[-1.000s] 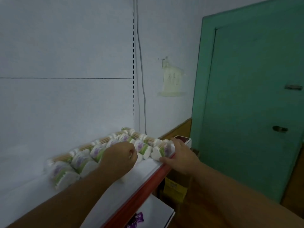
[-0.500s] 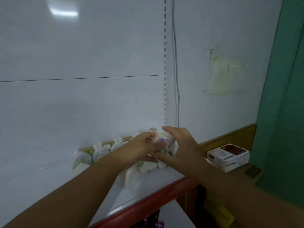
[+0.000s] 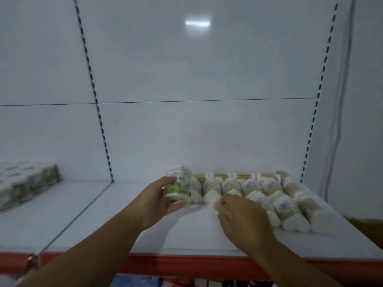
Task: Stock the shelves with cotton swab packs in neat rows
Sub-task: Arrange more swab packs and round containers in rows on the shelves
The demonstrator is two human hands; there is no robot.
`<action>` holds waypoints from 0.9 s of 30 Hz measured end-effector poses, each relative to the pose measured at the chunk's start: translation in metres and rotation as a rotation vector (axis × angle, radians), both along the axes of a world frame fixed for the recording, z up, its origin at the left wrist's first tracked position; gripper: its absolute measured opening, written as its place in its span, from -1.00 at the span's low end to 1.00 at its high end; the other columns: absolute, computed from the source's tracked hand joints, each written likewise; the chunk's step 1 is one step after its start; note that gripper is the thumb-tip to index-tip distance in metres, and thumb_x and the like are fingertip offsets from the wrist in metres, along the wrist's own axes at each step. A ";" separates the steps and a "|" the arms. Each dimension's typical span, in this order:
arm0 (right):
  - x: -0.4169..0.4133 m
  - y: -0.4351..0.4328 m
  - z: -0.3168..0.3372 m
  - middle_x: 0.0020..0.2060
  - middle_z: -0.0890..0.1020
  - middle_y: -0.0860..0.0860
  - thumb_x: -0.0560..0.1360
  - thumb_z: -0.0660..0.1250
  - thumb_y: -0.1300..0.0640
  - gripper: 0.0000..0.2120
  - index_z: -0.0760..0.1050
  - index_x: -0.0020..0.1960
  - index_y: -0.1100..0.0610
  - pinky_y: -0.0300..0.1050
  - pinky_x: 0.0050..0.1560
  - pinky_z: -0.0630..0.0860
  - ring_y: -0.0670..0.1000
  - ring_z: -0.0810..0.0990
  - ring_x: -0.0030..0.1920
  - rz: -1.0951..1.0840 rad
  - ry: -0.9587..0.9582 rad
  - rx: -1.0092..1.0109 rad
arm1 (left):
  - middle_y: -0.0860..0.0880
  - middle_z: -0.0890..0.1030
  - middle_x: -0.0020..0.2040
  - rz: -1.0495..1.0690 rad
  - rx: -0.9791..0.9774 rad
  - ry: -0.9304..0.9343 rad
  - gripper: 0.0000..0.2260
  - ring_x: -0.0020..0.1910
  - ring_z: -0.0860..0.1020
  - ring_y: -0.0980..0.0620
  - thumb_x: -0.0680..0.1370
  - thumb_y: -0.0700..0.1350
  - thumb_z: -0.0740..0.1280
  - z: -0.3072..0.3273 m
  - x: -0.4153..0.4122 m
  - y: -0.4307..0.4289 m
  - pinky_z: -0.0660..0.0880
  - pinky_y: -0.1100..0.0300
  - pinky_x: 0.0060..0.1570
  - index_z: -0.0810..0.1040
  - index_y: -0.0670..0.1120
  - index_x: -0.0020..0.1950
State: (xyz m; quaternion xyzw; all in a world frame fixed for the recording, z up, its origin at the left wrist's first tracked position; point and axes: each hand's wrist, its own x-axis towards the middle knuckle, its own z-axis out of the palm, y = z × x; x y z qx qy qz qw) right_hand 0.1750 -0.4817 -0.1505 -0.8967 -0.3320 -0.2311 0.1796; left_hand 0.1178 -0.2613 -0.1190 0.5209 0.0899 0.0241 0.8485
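Several cotton swab packs (image 3: 269, 195) lie side by side on the white shelf (image 3: 128, 220), pushed toward its right end against the back panel. My left hand (image 3: 157, 200) holds one upright pack (image 3: 178, 185) with a green and purple label, at the left end of the row. My right hand (image 3: 242, 220) lies over another pack (image 3: 219, 206) with wooden sticks showing under its fingers; whether it grips the pack is unclear. Both forearms reach in from below.
A stack of other packaged goods (image 3: 24, 183) sits on the neighbouring shelf bay at far left. The shelf has a red front edge (image 3: 186, 266). Slotted uprights (image 3: 97, 108) divide the white back panel. A grey cable (image 3: 339, 121) hangs at right.
The view has swung left, away from the green door. My left hand moved to the row's left end with one pack lifted upright; my right hand dropped onto a pack on the shelf.
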 end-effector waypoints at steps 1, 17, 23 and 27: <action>-0.003 0.005 0.003 -0.02 0.58 -0.11 0.50 0.30 0.03 -0.80 0.47 0.12 -0.04 -0.16 -0.05 0.44 -0.04 0.56 -0.02 0.015 0.088 0.170 | -0.23 0.66 0.05 0.018 -0.010 0.006 -0.53 -0.02 0.66 -0.14 0.39 -0.07 0.38 -0.001 -0.008 0.008 0.64 0.08 -0.19 0.51 -0.23 0.25; -0.134 0.261 0.010 -0.20 0.72 0.09 0.35 0.43 -0.12 -0.62 0.56 0.04 0.09 -0.11 -0.31 0.53 0.06 0.68 -0.24 0.361 1.444 1.069 | -0.21 0.68 -0.01 0.311 0.119 -0.056 -0.32 -0.10 0.67 -0.22 0.22 -0.24 0.57 -0.026 -0.187 0.201 0.59 0.03 -0.20 0.44 0.17 0.25; -0.200 0.374 0.004 -0.22 0.71 0.12 0.40 0.43 0.13 -0.71 0.50 0.09 0.15 -0.12 -0.38 0.55 0.05 0.70 -0.29 0.478 1.457 1.022 | -0.21 0.66 0.07 0.427 0.213 -0.036 -0.30 0.06 0.64 -0.23 0.34 -0.27 0.55 -0.041 -0.260 0.290 0.51 -0.18 0.18 0.36 0.10 0.38; -0.232 0.437 0.002 -0.19 0.72 0.06 0.43 0.43 0.06 -0.73 0.53 0.08 0.13 -0.12 -0.31 0.57 0.06 0.71 -0.20 0.544 1.331 0.907 | -0.21 0.65 0.11 0.527 0.212 -0.046 -0.27 0.04 0.65 -0.23 0.28 -0.29 0.58 -0.041 -0.299 0.348 0.59 -0.09 0.02 0.41 0.06 0.36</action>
